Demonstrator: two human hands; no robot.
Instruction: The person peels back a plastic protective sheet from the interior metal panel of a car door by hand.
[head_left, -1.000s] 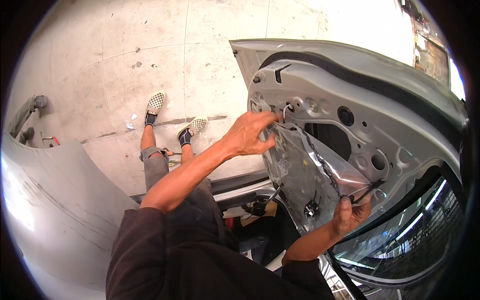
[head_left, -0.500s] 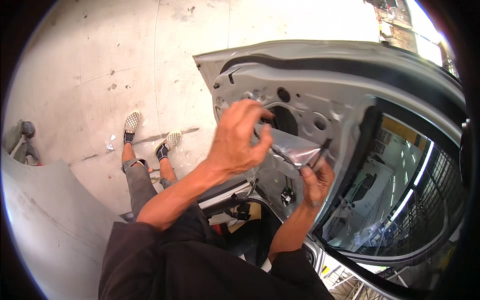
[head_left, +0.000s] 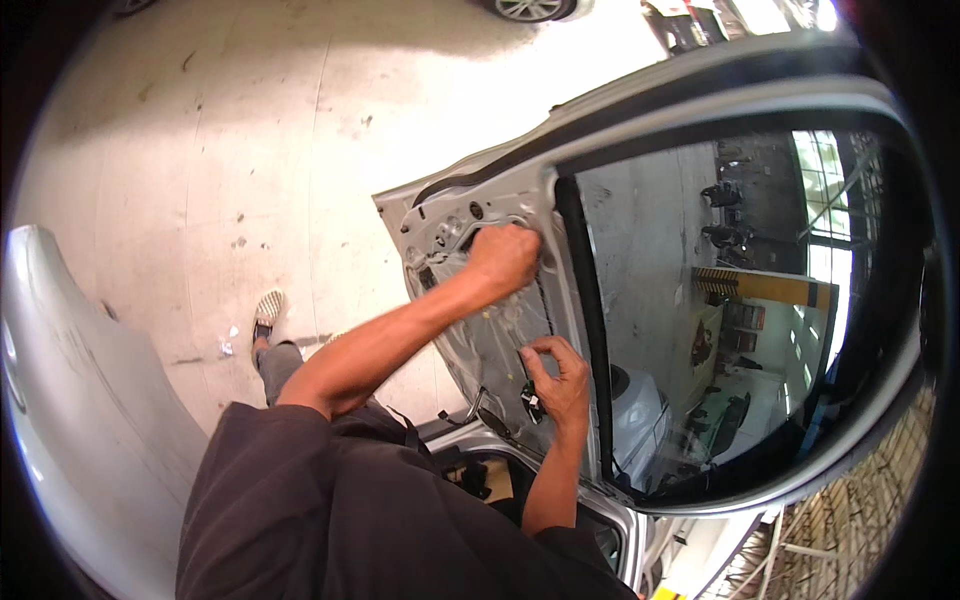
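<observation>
An open silver car door (head_left: 400,215) stands before me with its bare inner metal panel facing me. Clear plastic sheet (head_left: 497,325) covers part of that panel, with a dark strand along its edge. My left hand (head_left: 505,258) is closed in a fist at the upper part of the panel, near a round opening; whatever its fingers hold is hidden. Lower down and to the right, my right hand (head_left: 560,382) pinches thumb and fingers together at the sheet, close to the window edge. A small black-and-white part (head_left: 531,402) sits on the panel beside the right hand.
The door's large window (head_left: 680,300) fills the right side and reflects the workshop. At the far left is a silver car body panel (head_left: 90,400). A car wheel (head_left: 530,8) shows at the top, and my shoe (head_left: 268,308) is on the pale floor.
My view has shifted, so more of the window shows. The left hand, earlier with fingers spread, has closed at the upper panel. The right hand is lower, and the sheet's raised corner now lies nearer the panel.
</observation>
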